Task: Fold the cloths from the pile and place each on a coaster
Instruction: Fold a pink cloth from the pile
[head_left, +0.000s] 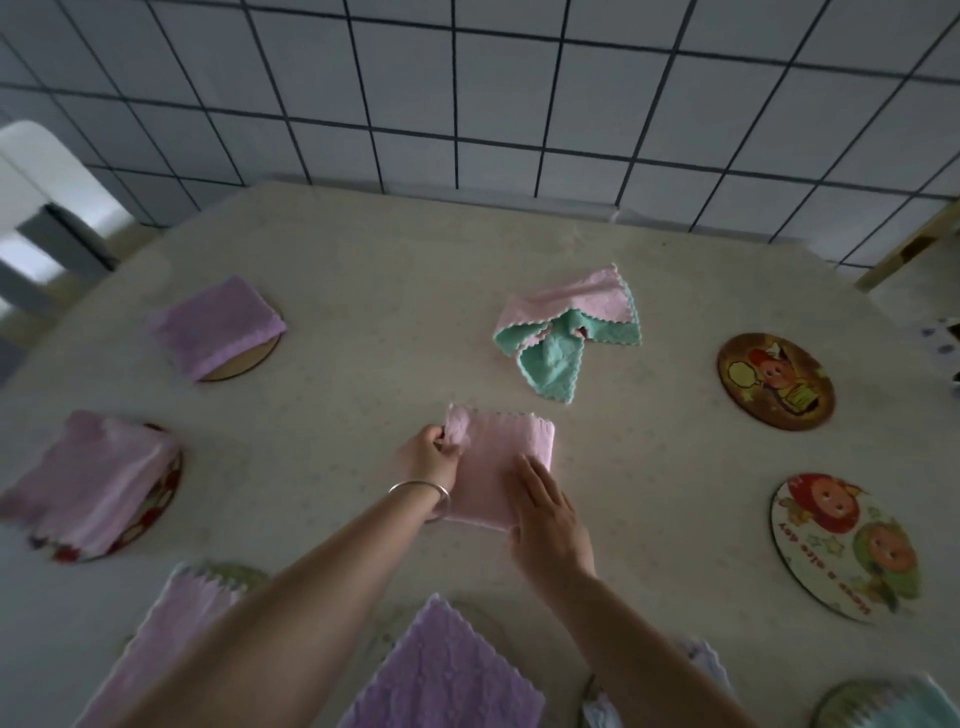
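- The pink cloth (498, 467) lay near the middle of the bench (363, 291), already folded into a smaller rectangle, its scalloped edge towards the far side.
- The left hand (428, 457) pinched the cloth's far-left corner, fingers clamped on a small raised flap; a silver bangle (422, 491) sat on that wrist.
- The right hand (550, 514) rested flat on the cloth's near-right part, fingers straight and close together, pressing it down.
- The cloth looked soft, fleecy and light: it would sag and unfold if lifted by one corner, so it was best taken by both layered edges or slid onto a palm.
- It seemed unlikely to slip from a pinch, and not fragile.
- The remaining pile, a pink-and-green cloth (569, 332), lay crumpled towards the far side of the bench.
- Two bare picture coasters (776, 382) (844, 545) waited along the right edge; either appeared a fit place for this cloth.
- Folded cloths (218, 325) (93, 478) already covered coasters at the left edge.
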